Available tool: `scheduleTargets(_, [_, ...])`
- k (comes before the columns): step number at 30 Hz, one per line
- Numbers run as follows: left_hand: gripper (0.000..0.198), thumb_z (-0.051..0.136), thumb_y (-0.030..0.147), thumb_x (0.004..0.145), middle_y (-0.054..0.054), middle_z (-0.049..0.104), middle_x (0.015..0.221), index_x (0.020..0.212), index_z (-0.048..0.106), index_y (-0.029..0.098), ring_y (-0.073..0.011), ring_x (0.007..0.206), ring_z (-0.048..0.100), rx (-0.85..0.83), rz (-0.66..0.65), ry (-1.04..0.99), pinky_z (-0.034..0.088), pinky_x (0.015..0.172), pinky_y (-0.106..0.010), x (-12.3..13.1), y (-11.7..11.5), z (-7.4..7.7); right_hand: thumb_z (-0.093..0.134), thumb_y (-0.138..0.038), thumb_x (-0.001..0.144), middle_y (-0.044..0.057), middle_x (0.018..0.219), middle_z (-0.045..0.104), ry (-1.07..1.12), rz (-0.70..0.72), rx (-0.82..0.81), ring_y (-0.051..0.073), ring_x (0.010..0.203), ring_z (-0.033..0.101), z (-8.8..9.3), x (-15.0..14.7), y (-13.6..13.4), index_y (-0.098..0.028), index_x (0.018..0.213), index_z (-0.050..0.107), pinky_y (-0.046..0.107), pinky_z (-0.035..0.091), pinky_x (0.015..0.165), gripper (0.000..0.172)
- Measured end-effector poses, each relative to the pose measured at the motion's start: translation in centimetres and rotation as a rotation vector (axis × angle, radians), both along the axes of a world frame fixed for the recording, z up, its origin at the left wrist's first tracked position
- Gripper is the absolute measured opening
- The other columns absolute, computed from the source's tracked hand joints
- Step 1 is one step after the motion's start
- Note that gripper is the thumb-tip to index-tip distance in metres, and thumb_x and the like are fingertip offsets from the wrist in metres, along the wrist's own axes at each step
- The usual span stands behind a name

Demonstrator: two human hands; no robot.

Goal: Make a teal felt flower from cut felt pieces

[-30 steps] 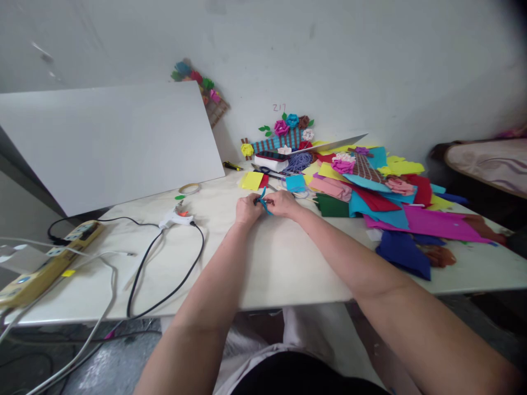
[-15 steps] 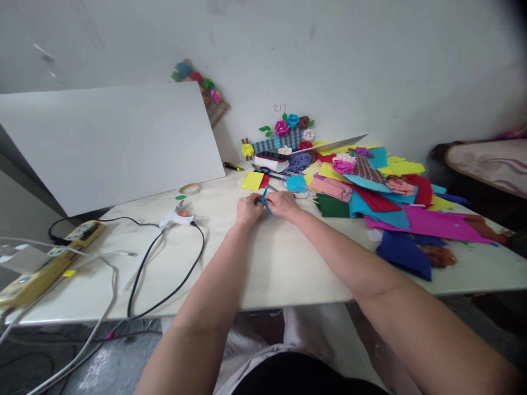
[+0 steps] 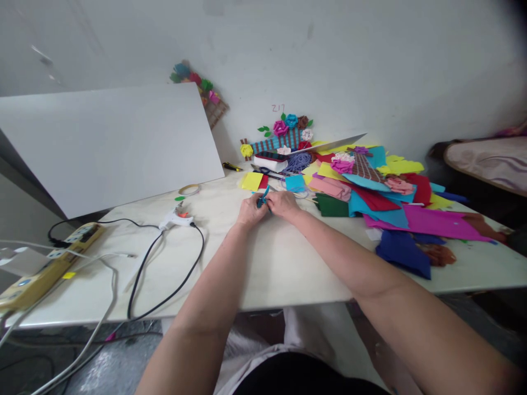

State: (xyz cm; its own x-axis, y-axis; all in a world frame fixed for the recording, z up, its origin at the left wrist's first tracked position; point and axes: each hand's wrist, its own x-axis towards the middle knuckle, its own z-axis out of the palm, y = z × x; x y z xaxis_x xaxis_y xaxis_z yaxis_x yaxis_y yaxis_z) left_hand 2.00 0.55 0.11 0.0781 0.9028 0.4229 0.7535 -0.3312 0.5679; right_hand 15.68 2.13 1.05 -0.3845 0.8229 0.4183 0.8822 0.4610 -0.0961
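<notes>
My left hand and my right hand meet over the middle of the pale table. Both pinch a small blue felt strip between their fingertips, and its end sticks up between the hands. The fingers of both hands are curled closed round it. Just beyond the hands lie a yellow felt square, a small blue felt square and a pair of scissors.
A heap of coloured felt sheets covers the table's right side. A glue gun with a black cable lies at left, near a yellow power strip. A white board leans on the wall. Felt flower pieces stand at the back.
The hands have shifted very slightly and turned the blue strip; less of it hangs below the fingers now. Nothing else has moved.
</notes>
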Motion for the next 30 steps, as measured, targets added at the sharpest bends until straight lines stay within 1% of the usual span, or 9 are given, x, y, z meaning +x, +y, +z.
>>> scheduleTargets(6, [0.042,0.054,0.02,0.068,-0.005,0.07,0.086,0.109,0.064,0.013,-0.0172,0.079,0.062,-0.019,-0.033,0.034,0.048,0.078,-0.026,0.1,-0.1,0.1,0.053,-0.028,0.077,0.003,0.09,0.073,0.166,-0.028,-0.074,0.018,0.086,0.064,0.0,0.3,0.6,-0.024,0.092,0.071,0.026,0.041,0.068,0.024])
scheduleTargets(11, [0.045,0.057,0.022,0.068,-0.007,0.07,0.089,0.112,0.062,0.012,-0.0185,0.083,0.063,-0.028,-0.034,0.055,0.047,0.08,-0.027,0.3,-0.4,0.3,0.055,-0.028,0.075,0.002,0.085,0.073,0.243,-0.018,-0.074,0.016,0.079,0.063,-0.1,0.3,0.8,-0.023,0.089,0.071,0.024,0.041,0.064,0.022])
scheduleTargets(14, [0.047,0.057,0.023,0.068,-0.009,0.07,0.093,0.114,0.061,0.011,-0.0196,0.084,0.063,-0.017,-0.028,0.071,0.047,0.081,-0.027,0.4,-0.4,0.3,0.054,-0.029,0.074,0.002,0.085,0.073,0.23,-0.015,-0.066,0.017,0.08,0.064,-0.1,0.2,0.7,-0.023,0.088,0.072,0.024,0.04,0.064,0.023])
scheduleTargets(16, [0.047,0.056,0.02,0.068,-0.009,0.07,0.095,0.114,0.061,0.011,-0.0199,0.085,0.063,-0.021,-0.024,0.089,0.047,0.082,-0.028,0.3,-0.3,0.2,0.053,-0.029,0.075,0.003,0.087,0.073,0.201,-0.008,-0.062,0.018,0.082,0.064,0.0,0.2,0.5,-0.023,0.09,0.072,0.025,0.041,0.065,0.025])
scheduleTargets(19, [0.045,0.053,0.015,0.069,-0.009,0.069,0.097,0.112,0.062,0.011,-0.0194,0.087,0.063,-0.033,-0.02,0.1,0.047,0.083,-0.028,0.1,0.1,0.0,0.05,-0.028,0.078,0.004,0.092,0.073,0.149,0.023,-0.062,0.019,0.087,0.064,0.0,0.2,0.4,-0.023,0.096,0.071,0.026,0.041,0.069,0.028])
scheduleTargets(22, [0.04,0.051,0.015,0.072,-0.008,0.07,0.097,0.11,0.063,0.013,-0.0184,0.087,0.063,-0.034,-0.018,0.098,0.046,0.084,-0.028,-0.1,0.5,-0.3,0.048,-0.028,0.081,0.003,0.097,0.072,0.114,0.054,-0.067,0.018,0.09,0.063,-0.1,0.4,0.7,-0.024,0.099,0.071,0.026,0.042,0.072,0.029])
scheduleTargets(25, [0.037,0.05,0.016,0.074,-0.007,0.07,0.096,0.107,0.065,0.015,-0.0186,0.088,0.063,-0.031,-0.022,0.112,0.046,0.084,-0.028,-0.3,0.9,-0.5,0.049,-0.028,0.083,0.003,0.098,0.072,0.078,0.064,-0.07,0.017,0.091,0.063,0.0,0.5,1.0,-0.025,0.098,0.071,0.025,0.042,0.073,0.027])
scheduleTargets(30, [0.034,0.051,0.016,0.074,-0.007,0.07,0.091,0.105,0.065,0.015,-0.0183,0.084,0.063,-0.037,-0.052,0.122,0.046,0.081,-0.028,-0.4,1.2,-0.6,0.051,-0.034,0.084,0.005,0.098,0.072,0.017,0.066,-0.091,0.019,0.091,0.063,0.7,0.7,0.9,-0.022,0.096,0.071,0.026,0.04,0.071,0.026])
